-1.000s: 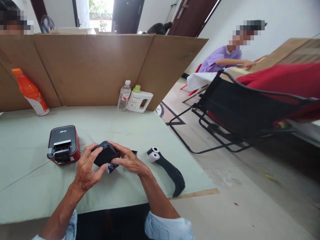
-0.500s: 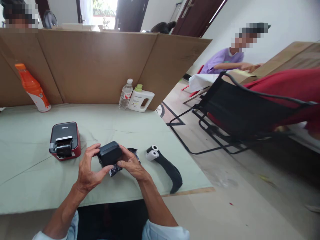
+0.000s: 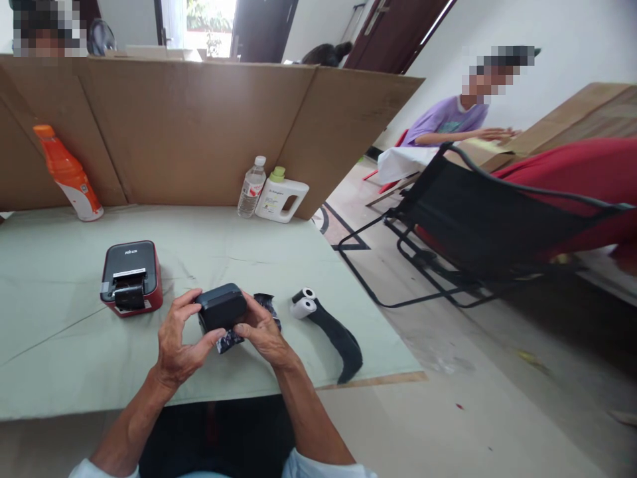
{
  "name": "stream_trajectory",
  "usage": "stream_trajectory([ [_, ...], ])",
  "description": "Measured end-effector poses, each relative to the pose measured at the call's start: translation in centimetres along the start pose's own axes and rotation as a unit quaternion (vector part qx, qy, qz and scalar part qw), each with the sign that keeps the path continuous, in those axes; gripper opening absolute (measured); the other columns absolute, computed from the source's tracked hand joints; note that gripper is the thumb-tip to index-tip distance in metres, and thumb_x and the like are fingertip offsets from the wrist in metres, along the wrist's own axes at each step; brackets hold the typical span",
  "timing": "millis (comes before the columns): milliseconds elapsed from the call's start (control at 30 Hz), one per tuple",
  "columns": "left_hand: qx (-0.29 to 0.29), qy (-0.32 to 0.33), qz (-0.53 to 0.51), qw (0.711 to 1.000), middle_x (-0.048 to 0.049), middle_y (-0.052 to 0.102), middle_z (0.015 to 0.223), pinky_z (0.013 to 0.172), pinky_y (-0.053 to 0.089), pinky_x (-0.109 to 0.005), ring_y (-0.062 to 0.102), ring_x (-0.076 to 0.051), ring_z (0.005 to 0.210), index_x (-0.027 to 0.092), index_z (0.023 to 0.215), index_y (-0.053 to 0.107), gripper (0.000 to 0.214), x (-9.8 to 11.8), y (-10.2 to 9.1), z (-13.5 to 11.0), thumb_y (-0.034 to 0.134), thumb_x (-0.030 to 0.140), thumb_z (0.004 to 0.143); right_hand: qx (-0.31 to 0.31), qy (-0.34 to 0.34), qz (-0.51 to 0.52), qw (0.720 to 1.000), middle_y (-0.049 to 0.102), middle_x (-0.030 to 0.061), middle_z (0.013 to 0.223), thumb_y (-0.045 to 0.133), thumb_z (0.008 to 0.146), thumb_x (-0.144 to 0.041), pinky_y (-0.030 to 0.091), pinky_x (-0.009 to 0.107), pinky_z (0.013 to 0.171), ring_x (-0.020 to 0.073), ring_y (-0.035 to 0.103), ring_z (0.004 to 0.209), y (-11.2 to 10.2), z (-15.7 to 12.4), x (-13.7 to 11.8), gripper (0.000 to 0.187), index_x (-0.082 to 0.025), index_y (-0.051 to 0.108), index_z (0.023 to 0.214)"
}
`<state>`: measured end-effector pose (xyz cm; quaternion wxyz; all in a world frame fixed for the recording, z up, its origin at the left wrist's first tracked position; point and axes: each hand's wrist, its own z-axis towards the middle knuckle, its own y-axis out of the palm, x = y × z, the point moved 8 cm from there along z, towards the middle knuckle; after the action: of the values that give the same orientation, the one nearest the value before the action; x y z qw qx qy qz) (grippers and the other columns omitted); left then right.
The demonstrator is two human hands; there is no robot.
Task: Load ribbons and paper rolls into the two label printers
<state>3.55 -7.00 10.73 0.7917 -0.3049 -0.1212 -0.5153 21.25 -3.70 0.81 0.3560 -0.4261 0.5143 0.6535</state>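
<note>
Both my hands hold a small dark rounded device (image 3: 221, 309) just above the pale green table (image 3: 60, 279). My left hand (image 3: 179, 342) grips its left side with thumb and fingers. My right hand (image 3: 261, 328) closes on its right side. A crumpled dark wrapper (image 3: 226, 340) sticks out under the device. A red and black label printer (image 3: 130, 277) sits to the left of my hands. Two white paper rolls (image 3: 304, 303) lie to the right on a black strip (image 3: 341, 342).
A cardboard screen (image 3: 199, 126) stands along the table's back. Against it are an orange bottle (image 3: 70, 174), a water bottle (image 3: 250, 187) and a white jug (image 3: 281, 198). A black folding chair (image 3: 478, 219) stands to the right; a person in purple (image 3: 448, 119) sits beyond.
My hands have shifted slightly right with the dark device, turning it a little. The view has drifted; the printer and rolls stay in place.
</note>
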Motion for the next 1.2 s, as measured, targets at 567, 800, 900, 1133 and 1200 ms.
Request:
stream_trajectory([
  [567,-0.028,0.067,-0.016,0.997,-0.0198,0.066,0.141,0.101,0.062,-0.05,0.069,-0.03,0.127,0.021,0.128,0.059,0.043,0.8,-0.4,-0.1,0.078,0.019,0.09,0.033,-0.045,-0.027,0.998,0.063,0.0082,0.152,0.093,0.077,-0.044,0.037,0.05,0.127,0.0305,0.056,0.145,0.2,-1.5,-0.5,0.078,-0.031,0.062,0.148],
  [800,-0.054,0.094,-0.03,0.994,-0.0211,0.062,0.147,0.105,0.06,-0.051,0.066,-0.032,0.132,0.019,0.134,0.059,0.05,0.9,-0.7,-0.1,0.077,0.01,0.088,0.062,-0.064,-0.114,0.99,0.061,0.0071,0.154,0.089,0.081,-0.047,0.035,0.048,0.129,0.03,0.053,0.147,0.6,-2.3,-1.5,0.074,-0.031,0.063,0.148],
  [900,-0.07,0.102,-0.021,0.992,-0.0209,0.06,0.149,0.105,0.059,-0.05,0.065,-0.032,0.133,0.02,0.138,0.059,0.053,1.0,-0.8,0.0,0.076,0.008,0.089,0.064,-0.093,-0.161,0.981,0.062,0.0067,0.151,0.086,0.085,-0.045,0.037,0.046,0.127,0.0285,0.055,0.144,1.1,-2.6,-2.6,0.068,-0.032,0.063,0.147],
  [1133,-0.117,0.118,-0.001,0.986,-0.0209,0.058,0.149,0.104,0.059,-0.05,0.062,-0.032,0.133,0.022,0.144,0.058,0.059,1.2,-0.4,0.5,0.076,0.009,0.089,0.06,-0.14,-0.224,0.963,0.065,0.0056,0.144,0.08,0.092,-0.031,0.045,0.039,0.121,0.0244,0.06,0.138,2.3,-3.3,-4.4,0.062,-0.033,0.059,0.15],
  [1200,-0.134,0.118,0.003,0.984,-0.0206,0.057,0.148,0.105,0.058,-0.05,0.061,-0.032,0.134,0.023,0.146,0.056,0.062,1.1,-0.2,0.7,0.076,0.01,0.089,0.065,-0.144,-0.237,0.958,0.065,0.0057,0.143,0.079,0.092,-0.027,0.046,0.038,0.12,0.0239,0.06,0.136,2.5,-3.4,-4.6,0.062,-0.033,0.058,0.15],
])
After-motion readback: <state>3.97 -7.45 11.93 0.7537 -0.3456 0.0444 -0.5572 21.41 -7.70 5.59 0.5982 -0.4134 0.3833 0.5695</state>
